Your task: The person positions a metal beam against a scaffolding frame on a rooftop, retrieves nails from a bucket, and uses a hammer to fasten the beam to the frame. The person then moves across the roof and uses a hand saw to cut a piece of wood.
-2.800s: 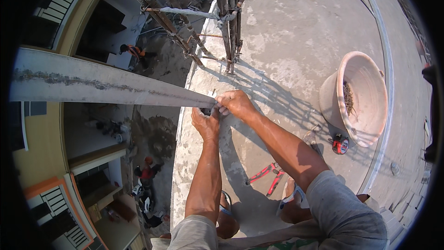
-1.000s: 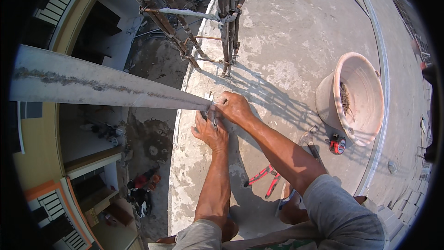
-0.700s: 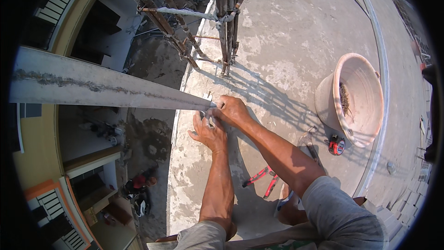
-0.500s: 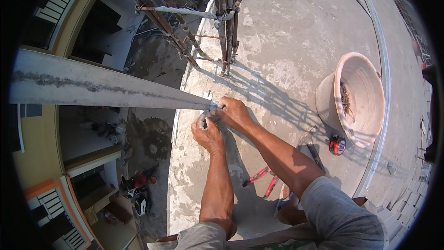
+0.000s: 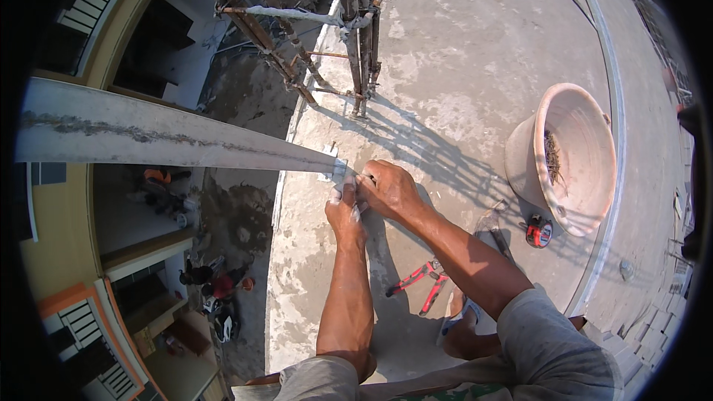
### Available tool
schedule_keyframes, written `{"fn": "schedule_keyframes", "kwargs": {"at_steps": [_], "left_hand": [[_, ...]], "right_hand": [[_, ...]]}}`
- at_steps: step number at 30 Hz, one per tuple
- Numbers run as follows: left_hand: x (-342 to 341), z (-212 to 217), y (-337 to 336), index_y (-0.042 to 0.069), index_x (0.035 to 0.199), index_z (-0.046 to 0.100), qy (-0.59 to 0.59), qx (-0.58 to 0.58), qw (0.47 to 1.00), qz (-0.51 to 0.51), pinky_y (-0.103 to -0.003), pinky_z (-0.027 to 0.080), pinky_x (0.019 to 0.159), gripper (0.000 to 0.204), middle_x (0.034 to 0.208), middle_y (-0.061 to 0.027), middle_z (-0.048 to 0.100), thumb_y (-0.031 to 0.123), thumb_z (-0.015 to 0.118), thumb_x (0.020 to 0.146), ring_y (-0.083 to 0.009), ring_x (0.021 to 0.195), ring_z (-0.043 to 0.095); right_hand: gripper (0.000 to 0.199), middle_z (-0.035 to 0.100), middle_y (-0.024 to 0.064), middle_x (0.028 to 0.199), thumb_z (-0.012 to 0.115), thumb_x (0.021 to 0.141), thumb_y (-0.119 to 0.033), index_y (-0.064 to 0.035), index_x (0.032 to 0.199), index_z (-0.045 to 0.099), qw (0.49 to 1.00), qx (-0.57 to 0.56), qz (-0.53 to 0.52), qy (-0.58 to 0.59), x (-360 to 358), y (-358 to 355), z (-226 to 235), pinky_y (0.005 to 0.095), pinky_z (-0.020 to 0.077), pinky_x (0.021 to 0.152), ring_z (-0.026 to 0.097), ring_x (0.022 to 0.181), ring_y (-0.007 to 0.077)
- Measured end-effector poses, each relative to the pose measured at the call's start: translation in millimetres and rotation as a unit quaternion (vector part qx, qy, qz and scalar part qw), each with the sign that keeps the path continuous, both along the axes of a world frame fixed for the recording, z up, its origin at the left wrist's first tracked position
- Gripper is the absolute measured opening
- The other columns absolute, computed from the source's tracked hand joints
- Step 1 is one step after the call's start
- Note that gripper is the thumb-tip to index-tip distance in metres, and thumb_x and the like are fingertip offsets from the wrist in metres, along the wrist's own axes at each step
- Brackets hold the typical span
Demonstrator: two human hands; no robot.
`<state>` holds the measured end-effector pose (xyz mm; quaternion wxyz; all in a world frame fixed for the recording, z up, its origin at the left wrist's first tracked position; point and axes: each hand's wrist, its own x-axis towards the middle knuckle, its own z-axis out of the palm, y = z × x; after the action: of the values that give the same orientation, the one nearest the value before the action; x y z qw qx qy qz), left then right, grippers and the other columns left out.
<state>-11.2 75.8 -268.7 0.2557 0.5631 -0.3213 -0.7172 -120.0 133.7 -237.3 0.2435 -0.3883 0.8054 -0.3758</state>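
Observation:
A long pale grey beam (image 5: 186, 134) comes in from the left over the slab's edge and narrows to an end just beyond my hands. My left hand (image 5: 344, 215) is closed, thumb and fingers pinched together just below that end. Beside it, my right hand (image 5: 391, 189) is closed with its fingertips against the left ones. Whatever is between the fingers is too small or hidden to name. A whitish patch (image 5: 327, 174) lies around the beam's end. Nearer my feet, pliers with red handles (image 5: 425, 280) lie spread on the concrete.
Bare bars of a tied rebar column (image 5: 355, 44) rise at the slab's edge, with a drop and people working below on the left. Rightward on the concrete slab (image 5: 445, 82) are a pale tub (image 5: 523, 163), a red tape measure (image 5: 539, 231) and a dark-handled tool (image 5: 502, 241).
Both hands have shifted slightly right, away from the beam's end, and drawn closer together. The left fingers have moved up to meet the right ones. The pliers' head has come into sight.

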Motion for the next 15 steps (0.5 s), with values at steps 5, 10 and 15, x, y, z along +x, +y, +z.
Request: {"fn": "schedule_keyframes", "kwargs": {"at_steps": [5, 10, 15], "left_hand": [[31, 7, -49, -0.004, 0.122, 0.053, -0.097, -0.267, 0.959, 0.004, -0.034, 0.048, 0.089, 0.045, 0.112, -0.0144, 0.06, 0.013, 0.072, 0.085, -0.0214, 0.103, 0.057], [47, 21, -99, -0.004, 0.136, 0.046, -0.137, -0.302, 0.928, -0.168, -0.042, 0.04, 0.104, 0.06, 0.131, -0.0199, 0.056, 0.007, 0.064, 0.08, -0.0308, 0.123, 0.054], [36, 59, -93, 0.002, 0.149, 0.031, -0.008, -0.284, 0.944, -0.167, -0.048, 0.024, 0.116, 0.084, 0.148, -0.0201, 0.042, 0.004, 0.061, 0.071, -0.0334, 0.139, 0.04]], "right_hand": [[0.023, 0.062, 0.0197, 0.08, 0.066, 0.085, -0.022, -0.0011, 0.081, 0.059, 0.997, -0.03, -0.061, -0.025, -8, 7, 2, 0.0486, 0.0491, 0.07, 0.063, 0.078, 0.041], [0.021, 0.064, 0.0206, 0.08, 0.066, 0.085, -0.021, -0.0007, 0.083, 0.06, 0.996, 0.013, -0.069, -0.056, -9, 12, 6, 0.0484, 0.0492, 0.07, 0.063, 0.077, 0.041], [0.022, 0.065, 0.0218, 0.08, 0.065, 0.086, -0.023, -0.0014, 0.086, 0.064, 0.996, 0.035, -0.045, -0.069, -8, 19, 6, 0.0472, 0.0496, 0.07, 0.065, 0.079, 0.0407]]}}
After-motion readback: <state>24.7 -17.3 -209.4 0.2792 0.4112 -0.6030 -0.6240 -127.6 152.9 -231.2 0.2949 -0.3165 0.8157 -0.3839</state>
